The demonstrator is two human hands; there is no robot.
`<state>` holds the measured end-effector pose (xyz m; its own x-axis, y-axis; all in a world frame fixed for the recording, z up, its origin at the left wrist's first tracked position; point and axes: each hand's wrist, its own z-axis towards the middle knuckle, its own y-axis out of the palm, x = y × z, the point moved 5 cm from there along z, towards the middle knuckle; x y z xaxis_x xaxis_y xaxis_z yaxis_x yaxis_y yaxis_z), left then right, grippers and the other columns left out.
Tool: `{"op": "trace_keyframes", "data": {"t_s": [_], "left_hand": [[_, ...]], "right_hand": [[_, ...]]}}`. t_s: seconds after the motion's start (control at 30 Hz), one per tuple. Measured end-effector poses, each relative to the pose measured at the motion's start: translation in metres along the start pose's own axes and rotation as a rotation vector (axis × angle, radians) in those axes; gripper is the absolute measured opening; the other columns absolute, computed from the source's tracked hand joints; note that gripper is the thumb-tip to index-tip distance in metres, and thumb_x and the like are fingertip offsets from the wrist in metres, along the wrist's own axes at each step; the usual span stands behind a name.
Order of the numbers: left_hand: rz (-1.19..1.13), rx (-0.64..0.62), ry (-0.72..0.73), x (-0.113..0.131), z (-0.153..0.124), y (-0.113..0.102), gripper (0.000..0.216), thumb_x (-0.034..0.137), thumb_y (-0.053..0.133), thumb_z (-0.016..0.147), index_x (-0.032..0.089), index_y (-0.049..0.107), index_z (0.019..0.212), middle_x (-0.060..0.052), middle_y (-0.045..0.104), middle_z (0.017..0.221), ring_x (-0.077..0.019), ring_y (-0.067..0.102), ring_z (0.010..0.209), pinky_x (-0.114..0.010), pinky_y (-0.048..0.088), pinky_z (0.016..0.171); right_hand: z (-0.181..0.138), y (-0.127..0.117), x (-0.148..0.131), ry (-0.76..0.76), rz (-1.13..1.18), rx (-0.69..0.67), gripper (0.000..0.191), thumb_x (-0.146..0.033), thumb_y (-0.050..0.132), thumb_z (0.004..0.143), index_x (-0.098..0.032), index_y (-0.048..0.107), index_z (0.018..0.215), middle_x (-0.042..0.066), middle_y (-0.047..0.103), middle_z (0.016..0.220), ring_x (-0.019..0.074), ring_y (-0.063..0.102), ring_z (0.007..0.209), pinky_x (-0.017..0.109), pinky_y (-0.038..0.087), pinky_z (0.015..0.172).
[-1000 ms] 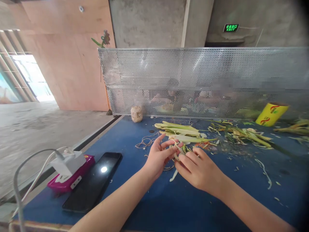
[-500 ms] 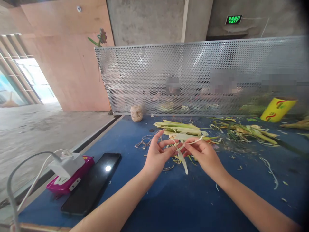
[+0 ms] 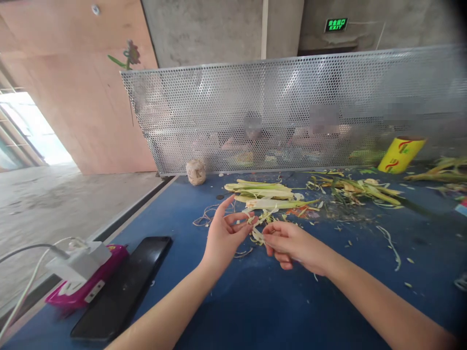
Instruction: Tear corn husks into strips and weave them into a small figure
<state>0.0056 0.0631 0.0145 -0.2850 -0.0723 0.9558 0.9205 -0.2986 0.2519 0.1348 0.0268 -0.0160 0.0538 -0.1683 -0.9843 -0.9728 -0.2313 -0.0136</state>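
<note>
Over the blue table (image 3: 255, 301) my left hand (image 3: 222, 236) pinches a thin pale husk strip (image 3: 257, 232) between thumb and fingers, with the index finger pointing up. My right hand (image 3: 288, 243) is closed just to its right, its fingertips on the same strip. Right behind both hands lies a bundle of pale green stalks (image 3: 262, 192).
A black phone (image 3: 124, 287) and a pink power strip with a white charger (image 3: 82, 277) lie at the left. More stalks and scraps (image 3: 361, 192), a yellow roll (image 3: 401, 154) and a small twine ball (image 3: 196, 171) sit by the perforated metal screen (image 3: 292, 107). People work behind it.
My right hand has come back down and toward me, close beside the left hand; the long strip it had pulled out no longer hangs between them. The view has shifted left.
</note>
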Motion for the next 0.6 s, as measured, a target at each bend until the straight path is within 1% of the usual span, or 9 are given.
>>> {"op": "trace_keyframes", "data": {"t_s": [0.03, 0.07, 0.13, 0.2, 0.27, 0.33, 0.4, 0.5, 0.6], "left_hand": [[0.008, 0.01, -0.003, 0.0, 0.0, -0.001, 0.078, 0.006, 0.07, 0.058, 0.015, 0.03, 0.125, -0.003, 0.066, 0.077, -0.0213, 0.065, 0.084, -0.028, 0.05, 0.075], [0.013, 0.013, -0.012, -0.001, 0.0, -0.001, 0.08, 0.006, 0.07, 0.058, 0.015, 0.029, 0.126, -0.004, 0.067, 0.078, -0.0212, 0.066, 0.083, -0.028, 0.05, 0.074], [0.006, 0.001, -0.041, -0.003, 0.0, 0.0, 0.085, 0.006, 0.07, 0.057, 0.016, 0.026, 0.129, -0.007, 0.067, 0.083, -0.0207, 0.066, 0.08, -0.027, 0.051, 0.072], [-0.008, -0.034, -0.083, -0.007, -0.001, 0.002, 0.094, 0.005, 0.071, 0.056, 0.019, 0.019, 0.134, -0.009, 0.066, 0.09, -0.0192, 0.067, 0.075, -0.027, 0.051, 0.069], [-0.014, -0.07, -0.116, -0.009, -0.002, 0.004, 0.101, 0.004, 0.07, 0.056, 0.023, 0.012, 0.136, -0.01, 0.065, 0.096, -0.0161, 0.067, 0.068, -0.027, 0.052, 0.067], [-0.009, -0.107, -0.139, -0.01, -0.003, 0.007, 0.104, 0.003, 0.069, 0.057, 0.026, 0.008, 0.137, -0.011, 0.063, 0.101, -0.0146, 0.066, 0.066, -0.028, 0.052, 0.067], [-0.008, -0.156, -0.158, -0.011, -0.005, 0.01, 0.105, 0.002, 0.069, 0.058, 0.028, 0.005, 0.138, -0.012, 0.062, 0.105, -0.0157, 0.067, 0.068, -0.028, 0.051, 0.067], [-0.032, -0.238, -0.179, -0.011, -0.007, 0.014, 0.105, 0.002, 0.068, 0.058, 0.028, 0.004, 0.138, -0.013, 0.061, 0.107, -0.0183, 0.067, 0.073, -0.028, 0.051, 0.067], [-0.057, -0.294, -0.195, -0.011, -0.01, 0.018, 0.103, 0.002, 0.067, 0.059, 0.029, 0.007, 0.138, -0.013, 0.06, 0.107, -0.0192, 0.067, 0.075, -0.029, 0.05, 0.069]], "right_hand": [[-0.002, -0.001, -0.002, -0.052, -0.176, 0.009, 0.015, -0.033, 0.052, 0.079, -0.02, 0.047, 0.073, -0.005, 0.049, 0.054, 0.0058, 0.035, 0.038, 0.02, 0.032, 0.037], [-0.004, -0.002, -0.007, -0.143, -0.367, 0.036, 0.014, -0.03, 0.052, 0.079, -0.02, 0.048, 0.07, -0.004, 0.048, 0.054, 0.0074, 0.038, 0.041, 0.021, 0.034, 0.04], [-0.011, -0.003, -0.021, -0.41, -0.706, 0.129, 0.013, -0.024, 0.05, 0.081, -0.02, 0.052, 0.069, -0.001, 0.052, 0.062, 0.0116, 0.047, 0.054, 0.025, 0.041, 0.051], [-0.019, -0.002, -0.034, -0.662, -0.892, 0.223, 0.014, -0.02, 0.046, 0.084, -0.021, 0.056, 0.075, 0.003, 0.056, 0.077, 0.0157, 0.053, 0.073, 0.03, 0.044, 0.067], [-0.023, -0.003, -0.042, -0.794, -0.948, 0.278, 0.015, -0.018, 0.044, 0.085, -0.021, 0.057, 0.078, 0.005, 0.055, 0.089, 0.018, 0.053, 0.086, 0.034, 0.043, 0.078], [-0.022, -0.008, -0.043, -0.802, -0.912, 0.292, 0.015, -0.018, 0.043, 0.086, -0.021, 0.055, 0.078, 0.006, 0.055, 0.094, 0.0183, 0.052, 0.092, 0.034, 0.043, 0.081], [-0.017, -0.014, -0.041, -0.716, -0.83, 0.275, 0.014, -0.02, 0.041, 0.087, -0.021, 0.053, 0.08, 0.005, 0.057, 0.094, 0.0175, 0.055, 0.089, 0.032, 0.045, 0.078], [-0.01, -0.021, -0.032, -0.53, -0.719, 0.224, 0.015, -0.026, 0.04, 0.087, -0.021, 0.051, 0.079, 0.002, 0.061, 0.079, 0.0163, 0.058, 0.075, 0.029, 0.046, 0.067], [-0.007, -0.022, -0.028, -0.442, -0.617, 0.177, 0.014, -0.029, 0.042, 0.085, -0.021, 0.049, 0.077, 0.0, 0.061, 0.071, 0.016, 0.06, 0.07, 0.028, 0.046, 0.064]]}}
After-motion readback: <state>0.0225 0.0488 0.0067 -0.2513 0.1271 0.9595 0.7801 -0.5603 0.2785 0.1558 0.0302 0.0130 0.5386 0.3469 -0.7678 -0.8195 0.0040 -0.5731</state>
